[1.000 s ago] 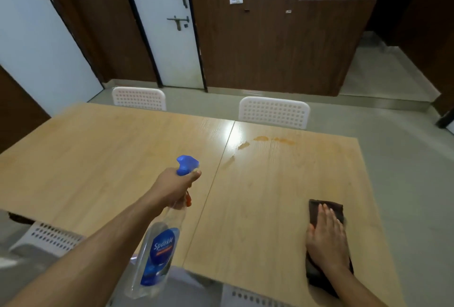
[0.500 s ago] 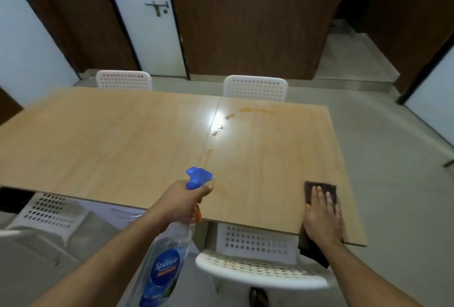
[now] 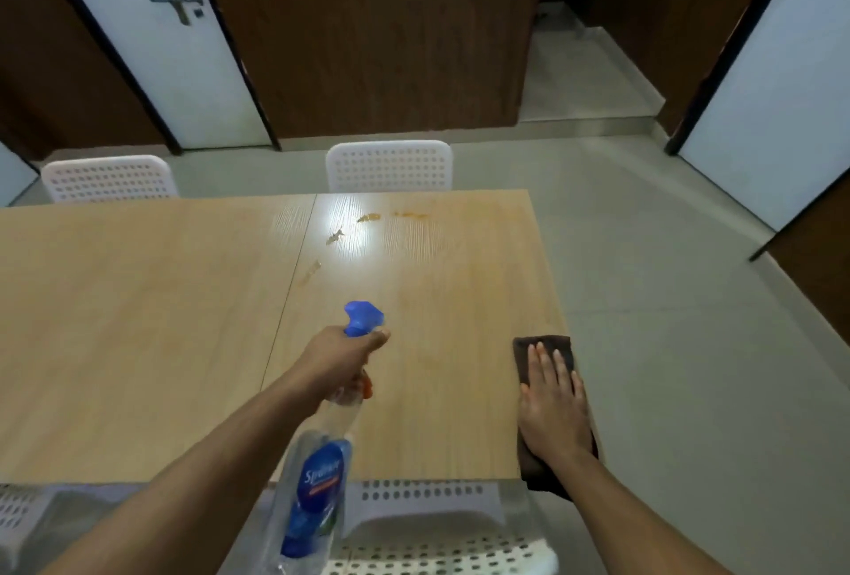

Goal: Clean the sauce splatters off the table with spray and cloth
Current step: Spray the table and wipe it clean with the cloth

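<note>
Gleaming woodgrain table, orange smears

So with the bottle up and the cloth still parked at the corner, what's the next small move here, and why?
Probably reach the left hand further out and squeeze the trigger of the spray bottle. Its blue nozzle points toward the sauce splatters, which sit unwiped near the table's far edge, while the right hand rests flat on the brown cloth.
</note>
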